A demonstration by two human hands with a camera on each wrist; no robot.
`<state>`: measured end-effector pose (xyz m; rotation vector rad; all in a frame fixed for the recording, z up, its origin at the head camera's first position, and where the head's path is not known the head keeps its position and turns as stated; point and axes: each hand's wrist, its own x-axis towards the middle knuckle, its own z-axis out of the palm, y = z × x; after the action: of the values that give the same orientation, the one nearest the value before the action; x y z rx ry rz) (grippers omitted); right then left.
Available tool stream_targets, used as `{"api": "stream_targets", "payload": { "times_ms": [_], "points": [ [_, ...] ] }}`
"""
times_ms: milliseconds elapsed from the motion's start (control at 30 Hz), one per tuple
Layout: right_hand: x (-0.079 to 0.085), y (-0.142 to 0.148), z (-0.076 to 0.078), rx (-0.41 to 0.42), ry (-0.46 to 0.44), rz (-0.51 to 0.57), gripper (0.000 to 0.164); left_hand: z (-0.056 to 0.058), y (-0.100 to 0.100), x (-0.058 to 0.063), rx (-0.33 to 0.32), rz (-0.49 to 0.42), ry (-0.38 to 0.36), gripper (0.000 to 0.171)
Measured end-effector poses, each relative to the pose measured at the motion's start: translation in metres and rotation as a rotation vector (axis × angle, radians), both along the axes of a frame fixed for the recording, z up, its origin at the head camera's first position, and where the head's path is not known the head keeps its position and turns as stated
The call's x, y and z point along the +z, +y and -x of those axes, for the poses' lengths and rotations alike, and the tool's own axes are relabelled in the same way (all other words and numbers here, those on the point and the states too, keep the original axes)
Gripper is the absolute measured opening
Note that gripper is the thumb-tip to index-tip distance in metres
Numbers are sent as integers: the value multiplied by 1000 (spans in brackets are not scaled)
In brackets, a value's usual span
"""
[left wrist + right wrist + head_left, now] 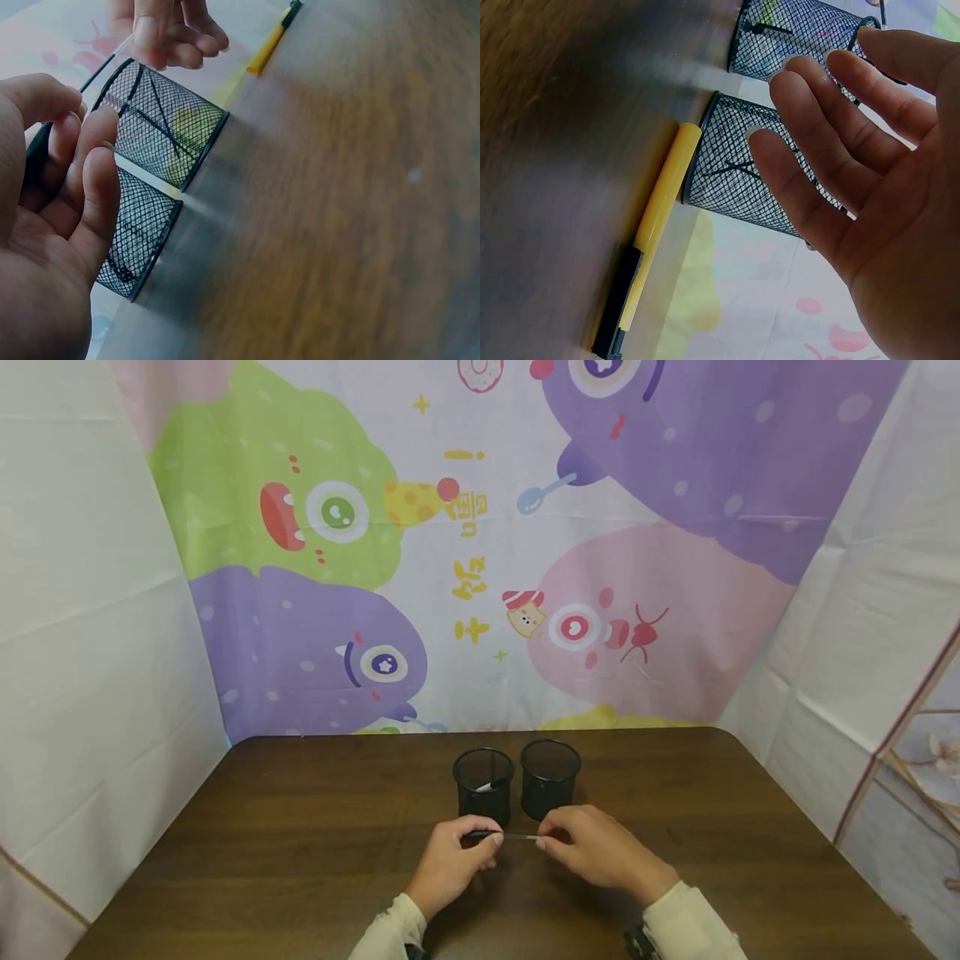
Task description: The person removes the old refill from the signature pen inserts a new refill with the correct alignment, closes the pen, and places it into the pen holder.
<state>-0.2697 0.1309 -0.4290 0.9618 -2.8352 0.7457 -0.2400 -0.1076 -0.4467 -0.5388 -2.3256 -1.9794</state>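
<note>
My left hand (452, 862) pinches the dark end of a thin pen-like stick (519, 837) between thumb and forefinger, held level above the table. At the stick's other, paler end, the thumb and forefinger of my right hand (600, 850) pinch the tip. In the left wrist view the pale tip (122, 45) reaches toward the right fingers. Just beyond the hands stand two black mesh pen cups, a left one (474, 806) and a right one (548, 797). Something white and a dark rod show inside the left cup.
A yellow and black pen-shaped item (660, 195) lies on the table beside the right cup; my right hand hides it in the head view. The brown wooden table (315, 835) ends at a cartoon-printed cloth (465, 685). White cloth (90, 610) hangs at the left side.
</note>
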Motion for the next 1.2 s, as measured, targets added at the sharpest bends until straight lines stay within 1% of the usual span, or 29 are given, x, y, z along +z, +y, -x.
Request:
{"api": "stream_targets", "payload": {
  "times_ms": [433,767,833,1000,1100,1200],
  "points": [
    [-1,-5,0,15,-1,-1,6,0,-1,-1,-1,-1,-16,13],
    [0,-9,-1,27,-23,-2,4,0,-1,-3,-10,-4,-33,18],
    [0,-10,-1,34,-16,-1,5,0,-1,-2,-10,-2,-35,17],
    [-1,-14,-1,49,14,-1,7,0,-1,-1,-8,4,-28,17],
    [0,-15,-1,49,13,-3,8,1,-1,-2,-9,7,-23,17],
    [0,-17,-2,52,10,-3,10,2,-2,-4,-14,8,-3,18]
  ]
}}
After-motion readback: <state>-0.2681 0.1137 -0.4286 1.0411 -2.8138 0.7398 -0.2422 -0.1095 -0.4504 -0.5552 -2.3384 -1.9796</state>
